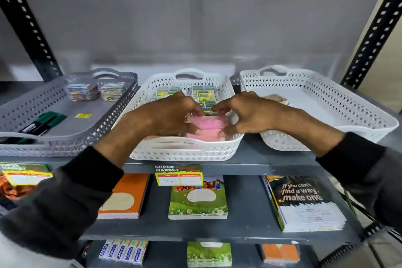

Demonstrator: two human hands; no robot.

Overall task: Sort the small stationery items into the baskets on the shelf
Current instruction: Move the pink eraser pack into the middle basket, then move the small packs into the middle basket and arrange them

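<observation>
Three baskets stand side by side on the shelf. Over the front of the middle white basket, my left hand and my right hand pinch a pink pack from both ends. More pink packs lie under it in that basket. Small yellow-and-blue boxes fill its back half. The grey basket on the left holds green markers, a yellow tag and colourful packets. The right white basket holds a brownish item, partly hidden by my right hand.
Black perforated uprights frame the shelf on both sides. Below, a lower shelf carries notebooks, an orange pad and a price label on the shelf edge. Boxes and pads sit on the shelf underneath.
</observation>
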